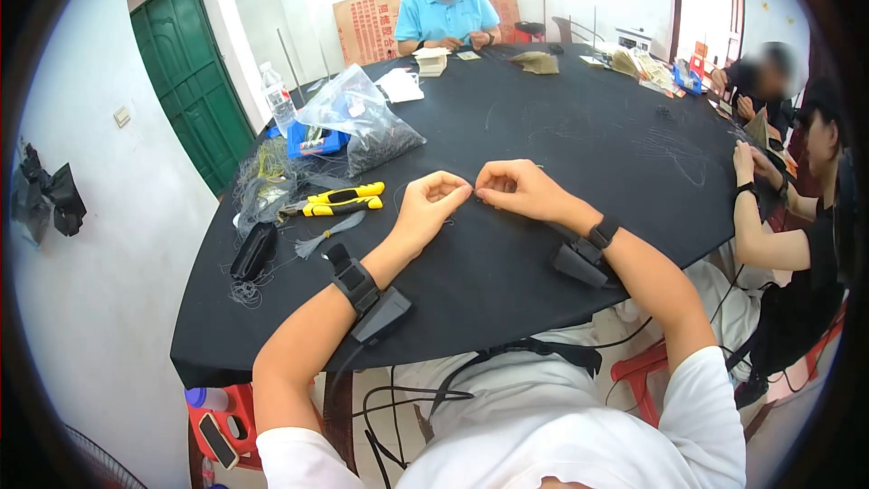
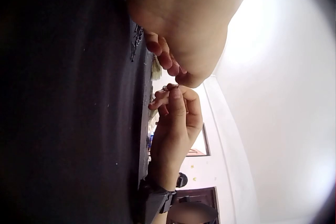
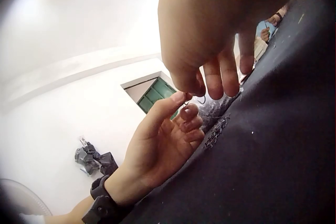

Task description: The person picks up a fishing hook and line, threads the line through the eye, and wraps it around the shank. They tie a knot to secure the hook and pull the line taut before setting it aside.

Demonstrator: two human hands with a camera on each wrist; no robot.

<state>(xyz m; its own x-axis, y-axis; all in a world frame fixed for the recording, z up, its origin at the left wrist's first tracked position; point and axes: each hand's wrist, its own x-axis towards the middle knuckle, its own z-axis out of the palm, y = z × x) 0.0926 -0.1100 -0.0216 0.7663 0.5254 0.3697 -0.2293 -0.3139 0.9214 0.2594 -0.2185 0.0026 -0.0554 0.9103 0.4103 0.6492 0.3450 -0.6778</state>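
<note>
1. Basically, a small dark curved wire hook (image 3: 203,100) is held up over the black-cloth-covered table (image 1: 507,308), b/w the fingertips of the bare left hand (image 1: 433,208) & bare right hand (image 1: 527,192).
2. Grip: thumb & index of each hand are pinched together, apparently clamped on the hook; whether any fine line is held too can't be told.
3. Tip: steadiness is prob. best had if the hook is pinned by one hand & small moves are made by the other; its point should be kept off the skin.
4. Clear plastic bag (image 1: 335,101): part-filled w/ small dark bits, set on the table.
5. Blue plastic box (image 1: 338,143): placed beside the bag; contents too small to be ID'd.
6. Clear plastic bottle w/ red-and-white label (image 1: 279,98): stood upright behind the box.
7. Black oblong case (image 1: 253,252): laid nearer the wearer; contents, if any, can't be made out.
</note>
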